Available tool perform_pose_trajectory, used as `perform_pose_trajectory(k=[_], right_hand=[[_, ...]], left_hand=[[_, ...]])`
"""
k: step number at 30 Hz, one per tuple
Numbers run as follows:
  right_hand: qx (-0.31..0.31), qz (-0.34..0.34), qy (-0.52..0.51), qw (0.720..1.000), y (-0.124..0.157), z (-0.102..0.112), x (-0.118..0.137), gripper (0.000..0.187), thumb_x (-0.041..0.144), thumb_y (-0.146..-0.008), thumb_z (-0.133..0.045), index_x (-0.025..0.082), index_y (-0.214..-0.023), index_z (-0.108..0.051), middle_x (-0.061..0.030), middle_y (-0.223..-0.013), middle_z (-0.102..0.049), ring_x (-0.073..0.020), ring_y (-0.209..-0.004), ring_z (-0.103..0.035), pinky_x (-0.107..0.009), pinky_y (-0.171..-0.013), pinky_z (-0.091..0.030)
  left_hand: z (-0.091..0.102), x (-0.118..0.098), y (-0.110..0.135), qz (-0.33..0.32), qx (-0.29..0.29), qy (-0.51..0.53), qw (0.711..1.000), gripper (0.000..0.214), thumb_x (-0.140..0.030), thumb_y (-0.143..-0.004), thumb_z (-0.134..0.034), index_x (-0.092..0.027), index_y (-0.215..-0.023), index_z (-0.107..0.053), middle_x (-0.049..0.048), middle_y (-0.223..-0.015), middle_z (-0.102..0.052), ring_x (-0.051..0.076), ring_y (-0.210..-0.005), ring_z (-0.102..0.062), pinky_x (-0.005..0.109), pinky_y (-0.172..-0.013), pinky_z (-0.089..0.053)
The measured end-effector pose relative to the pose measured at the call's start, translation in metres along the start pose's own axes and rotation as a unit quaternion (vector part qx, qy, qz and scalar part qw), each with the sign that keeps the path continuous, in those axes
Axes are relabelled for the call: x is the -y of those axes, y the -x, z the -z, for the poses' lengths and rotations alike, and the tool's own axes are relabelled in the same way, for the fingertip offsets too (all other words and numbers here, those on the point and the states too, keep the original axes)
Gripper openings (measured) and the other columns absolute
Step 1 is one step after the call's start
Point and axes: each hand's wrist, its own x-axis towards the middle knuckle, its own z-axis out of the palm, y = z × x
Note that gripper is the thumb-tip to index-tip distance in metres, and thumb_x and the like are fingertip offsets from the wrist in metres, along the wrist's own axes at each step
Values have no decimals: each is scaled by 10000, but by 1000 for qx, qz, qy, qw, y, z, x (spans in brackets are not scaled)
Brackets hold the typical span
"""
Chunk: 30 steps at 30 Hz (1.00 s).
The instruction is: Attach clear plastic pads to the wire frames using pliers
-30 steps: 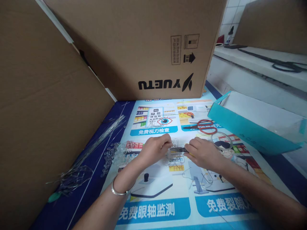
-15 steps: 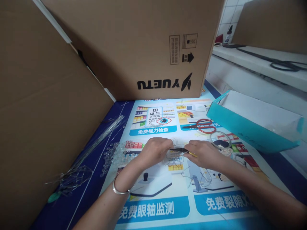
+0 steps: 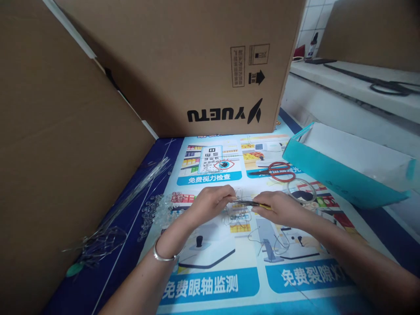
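Lying loose at frame left, wires (image 3: 144, 178) and beads (image 3: 153, 213) look unused; at centre, the left hand (image 3: 211, 203) pinches something too small to tell beside a seemingly part-finished wire tangle (image 3: 241, 220); the right hand (image 3: 278, 209) grips pliers (image 3: 251, 204).

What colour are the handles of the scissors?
The handles are red, clearest in the head view.

Scissors (image 3: 270, 172), probably beads (image 3: 164, 209), on printed sheet (image 3: 215, 259)
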Motion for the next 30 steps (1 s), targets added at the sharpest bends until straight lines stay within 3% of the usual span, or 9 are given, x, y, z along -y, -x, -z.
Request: perform_pose_trajectory(k=[7,14,22,30], right_hand=[[-18,-24,95,995,-1,-2,2,337,433,-883,-355,209,-995,-581,-49,-914,-627,-197,-824,-571,-263,-627,-352],[-11,-41,132,990,-2,-3,5,354,445,-890,-329,210,-981,-577,-49,-908,-617,-194,-802,-568,-259,-590,-351],[-56,-76,132,987,-2,-8,6,353,434,-892,-341,212,-1069,-550,-77,-991,-586,-209,-913,-541,-281,-671,-388],[-82,-88,120,986,-2,-13,6,340,430,-885,-359,208,-1048,-558,-75,-963,-575,-215,-923,-523,-287,-690,-389]], left_hand=[[7,14,-3,-40,2,32,999,187,-239,-884,-435,-190,-926,-611,42,-934,-639,150,-903,-574,279,-782,-458],[6,22,0,32,27,50,998,201,-282,-865,-465,-202,-878,-649,15,-800,-663,121,-734,-598,225,-668,-457],[-4,23,-1,147,-7,28,989,164,-276,-832,-477,-196,-765,-603,-26,-635,-617,94,-556,-535,185,-512,-372],[-11,26,0,189,3,73,979,160,-298,-835,-459,-201,-778,-573,-35,-612,-624,102,-557,-562,185,-520,-377]])
